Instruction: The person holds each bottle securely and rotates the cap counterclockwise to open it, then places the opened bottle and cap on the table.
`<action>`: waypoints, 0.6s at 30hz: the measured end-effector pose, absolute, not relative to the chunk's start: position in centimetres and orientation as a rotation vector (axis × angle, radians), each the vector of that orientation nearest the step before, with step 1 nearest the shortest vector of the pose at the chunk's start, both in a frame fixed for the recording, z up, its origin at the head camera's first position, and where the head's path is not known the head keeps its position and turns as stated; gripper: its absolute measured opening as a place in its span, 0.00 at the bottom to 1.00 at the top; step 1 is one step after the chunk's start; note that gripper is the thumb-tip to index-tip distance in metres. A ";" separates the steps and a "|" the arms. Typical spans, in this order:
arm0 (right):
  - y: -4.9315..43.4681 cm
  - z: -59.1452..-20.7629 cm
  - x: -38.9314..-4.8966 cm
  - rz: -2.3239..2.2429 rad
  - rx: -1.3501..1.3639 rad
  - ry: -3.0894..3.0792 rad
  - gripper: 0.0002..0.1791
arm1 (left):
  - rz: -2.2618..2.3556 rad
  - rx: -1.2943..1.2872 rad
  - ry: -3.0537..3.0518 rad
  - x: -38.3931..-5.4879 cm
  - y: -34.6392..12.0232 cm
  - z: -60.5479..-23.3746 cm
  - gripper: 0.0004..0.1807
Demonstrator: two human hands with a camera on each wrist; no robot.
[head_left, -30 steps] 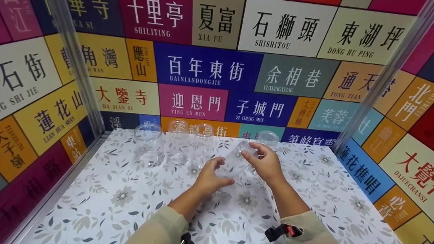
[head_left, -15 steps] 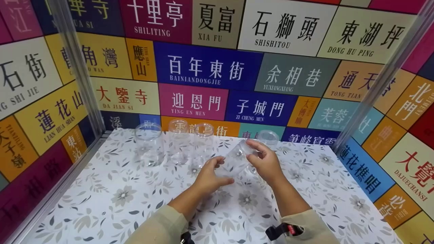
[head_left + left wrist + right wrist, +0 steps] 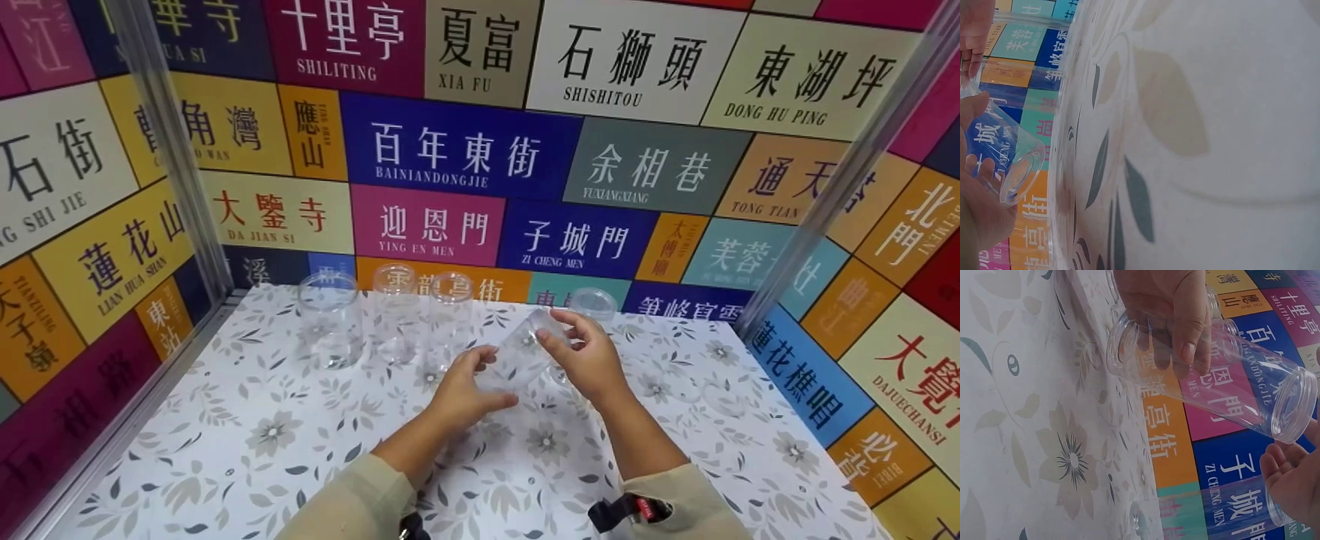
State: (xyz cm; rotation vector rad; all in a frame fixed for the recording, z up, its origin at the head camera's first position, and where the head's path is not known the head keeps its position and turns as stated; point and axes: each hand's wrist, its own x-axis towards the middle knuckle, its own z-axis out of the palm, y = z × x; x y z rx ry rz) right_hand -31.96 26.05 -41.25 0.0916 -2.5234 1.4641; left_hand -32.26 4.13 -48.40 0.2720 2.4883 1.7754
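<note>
We are clamping left hand (image 3: 463,391) and right hand (image 3: 592,364) on one tilted clear jar (image 3: 1224,385); four upright jars (image 3: 330,322) are standing beyond.

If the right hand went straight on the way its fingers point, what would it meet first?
The right hand would first meet the tilted clear cylindrical jar whose upper end it holds. Beyond that, the line seems to run toward the sign-patterned back wall, though depth is unclear.

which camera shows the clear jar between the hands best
The right wrist view: the clear jar appears large, both ends visible, though the left hand covers part. The head view shows it small and faint over the floral tabletop; the left wrist view, only one end clearly.
</note>
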 end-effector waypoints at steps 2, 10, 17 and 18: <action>26.0 -41.3 -32.0 1.429 0.084 -2.520 0.38 | 1.774 0.263 2.483 -32.2 4.2 -48.3 0.45; 26.0 -41.5 -31.9 1.407 0.103 -2.484 0.34 | 1.774 0.340 2.534 -32.2 4.2 -48.5 0.46; 26.0 -41.5 -31.7 1.548 0.171 -2.433 0.27 | 1.796 0.325 2.510 -32.2 4.2 -48.7 0.46; 26.1 -41.5 -31.6 1.578 0.189 -2.420 0.26 | 1.800 0.324 2.508 -32.2 4.3 -48.7 0.46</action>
